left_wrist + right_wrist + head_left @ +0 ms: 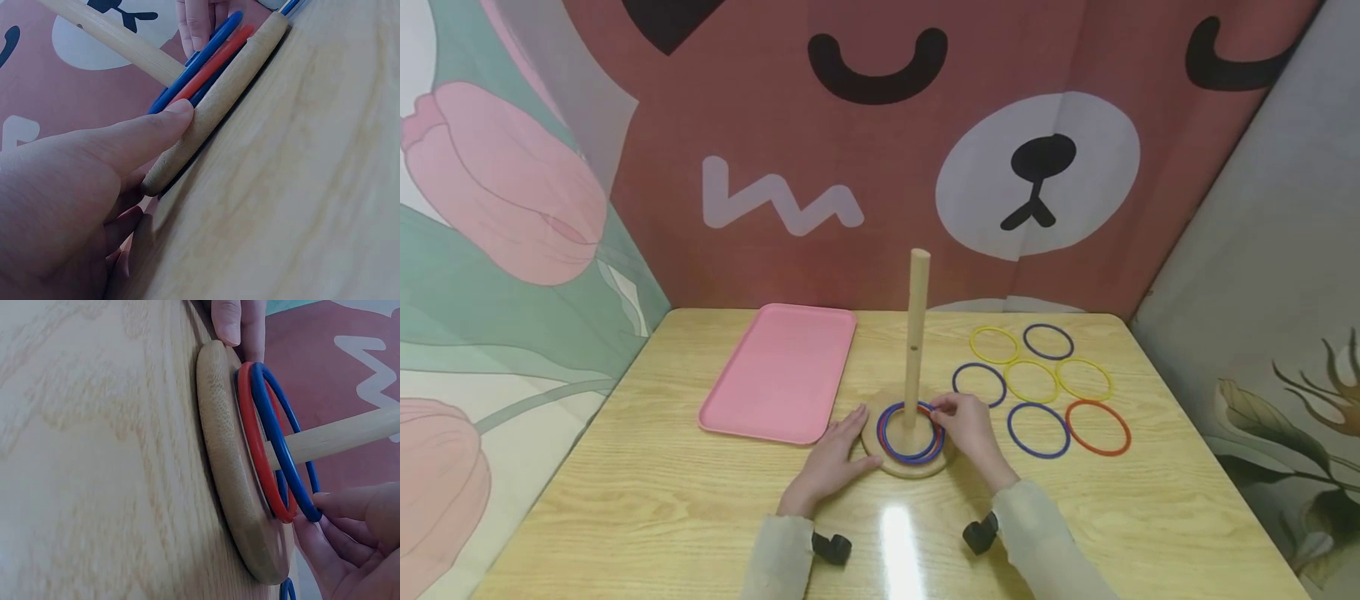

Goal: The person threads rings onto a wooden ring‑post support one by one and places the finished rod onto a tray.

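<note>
A wooden base (917, 472) with an upright wooden peg (916, 325) stands on the table. Round the foot of the peg lie a red ring (253, 434) and a lower blue ring (203, 90). Over them, tilted, is the upper blue ring (284, 456), also encircling the peg. My right hand (966, 425) pinches this upper ring at its right side between thumb and fingers. At the base's left edge rests my left hand (831, 465), fingers extended along the side and thumb on the front rim.
To the left lies a pink tray (775, 375). Several loose rings are spread at the right, among them a red ring (1097, 452), a blue ring (1037, 454) and a yellow ring (994, 328). A bear-print curtain (775, 100) hangs behind the table.
</note>
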The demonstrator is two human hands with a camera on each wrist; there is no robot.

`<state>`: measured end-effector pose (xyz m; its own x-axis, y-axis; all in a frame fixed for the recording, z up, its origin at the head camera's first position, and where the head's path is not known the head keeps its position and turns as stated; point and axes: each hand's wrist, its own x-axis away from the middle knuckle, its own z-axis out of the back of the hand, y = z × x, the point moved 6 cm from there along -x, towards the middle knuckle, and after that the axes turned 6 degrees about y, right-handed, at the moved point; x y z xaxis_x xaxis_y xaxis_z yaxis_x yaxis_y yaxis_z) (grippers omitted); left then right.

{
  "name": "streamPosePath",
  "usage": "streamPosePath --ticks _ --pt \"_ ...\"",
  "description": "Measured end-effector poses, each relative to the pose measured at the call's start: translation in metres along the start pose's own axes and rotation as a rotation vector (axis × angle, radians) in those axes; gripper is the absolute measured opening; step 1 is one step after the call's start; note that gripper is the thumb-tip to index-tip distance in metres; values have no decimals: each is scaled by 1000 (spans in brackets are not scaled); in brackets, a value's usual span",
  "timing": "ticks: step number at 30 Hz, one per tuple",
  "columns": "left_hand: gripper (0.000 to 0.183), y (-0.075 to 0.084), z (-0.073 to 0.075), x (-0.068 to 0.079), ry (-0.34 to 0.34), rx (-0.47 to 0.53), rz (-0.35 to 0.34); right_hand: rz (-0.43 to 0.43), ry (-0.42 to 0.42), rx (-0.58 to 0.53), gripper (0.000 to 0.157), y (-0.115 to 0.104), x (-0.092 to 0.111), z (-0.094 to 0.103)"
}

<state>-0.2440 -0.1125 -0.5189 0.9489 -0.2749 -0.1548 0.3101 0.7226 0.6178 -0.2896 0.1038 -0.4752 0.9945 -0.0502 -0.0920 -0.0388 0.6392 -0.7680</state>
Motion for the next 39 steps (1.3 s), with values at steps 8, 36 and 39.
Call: streamPosePath --ticks 8,36,39 --pt "85 2 0 -1 6 17 -6 10 24 25 15 2 1 3" --pt "85 1 1 1 4 -3 7 10 59 -13 22 25 1 33" --pt "85 1 1 1 6 2 6 20 62 -19 22 29 -1 38"
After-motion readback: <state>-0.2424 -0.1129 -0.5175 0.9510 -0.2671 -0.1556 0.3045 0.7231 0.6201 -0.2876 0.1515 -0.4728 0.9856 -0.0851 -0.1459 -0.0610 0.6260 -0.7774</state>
